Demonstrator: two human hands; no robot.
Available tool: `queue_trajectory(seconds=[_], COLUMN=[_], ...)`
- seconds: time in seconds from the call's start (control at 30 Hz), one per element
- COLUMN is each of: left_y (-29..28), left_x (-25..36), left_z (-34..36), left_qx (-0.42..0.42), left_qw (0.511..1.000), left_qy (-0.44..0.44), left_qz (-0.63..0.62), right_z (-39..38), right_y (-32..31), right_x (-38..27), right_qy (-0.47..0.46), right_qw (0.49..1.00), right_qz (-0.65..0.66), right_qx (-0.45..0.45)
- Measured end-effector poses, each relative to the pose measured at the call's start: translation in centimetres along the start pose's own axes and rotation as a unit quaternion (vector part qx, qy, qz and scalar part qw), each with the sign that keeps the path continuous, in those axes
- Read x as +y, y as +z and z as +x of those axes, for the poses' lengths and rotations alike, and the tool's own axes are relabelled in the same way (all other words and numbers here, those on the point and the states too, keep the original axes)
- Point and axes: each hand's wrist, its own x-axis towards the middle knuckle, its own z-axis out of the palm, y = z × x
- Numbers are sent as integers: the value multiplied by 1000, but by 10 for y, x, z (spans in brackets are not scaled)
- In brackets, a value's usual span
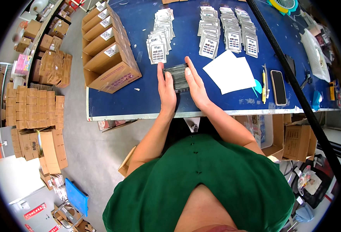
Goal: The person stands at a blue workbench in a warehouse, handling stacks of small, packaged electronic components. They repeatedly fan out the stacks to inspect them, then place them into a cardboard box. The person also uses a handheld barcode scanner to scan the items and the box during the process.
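Observation:
Between my two palms, near the table's front edge, stands a stack of thin, dark, glossy packets. My left hand presses against its left side with the fingers stretched forward. From the other side my right hand presses it, thumb along the near top edge. What the packets contain cannot be made out. Just beyond my hands lies an overlapping row of clear-bagged labelled cards. Farther right are more such rows, one of them nearest the white paper sheets.
Open cardboard boxes line the left of the blue table. At right lie a phone, a yellow pen, scissors and a white plastic bag. A black pole crosses the right side.

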Motion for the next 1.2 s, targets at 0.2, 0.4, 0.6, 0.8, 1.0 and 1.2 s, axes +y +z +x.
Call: queue_trajectory(seconds=[0.2, 0.4, 0.6, 0.8, 1.0, 1.2], left_y=[-4, -4, 2, -1, -2, 0], left_x=[0, 3, 5, 6, -2, 0], left_z=[-9, -19, -16, -16, -19, -13], left_qx=[-6, 21, 60, 43, 31, 32], left_qw=[1000, 998, 997, 999, 999, 999], left_qy=[-5, 6, 4, -14, 0, -8], left_qz=[13, 56, 53, -16, 29, 11], right_z=[-3, -4, 4, 6, -1, 0], right_y=[-8, -13, -22, -32, -33, -37], right_x=[-8, -12, -16, -29, -35, -43], right_qy=[26, 26, 50, -212, -271, -251], right_qw=[998, 994, 993, 841, 810, 881], right_qz=[20, -5, 22, -440, -491, -382], right_qx=[-58, -108, -102, -232, -173, -121])
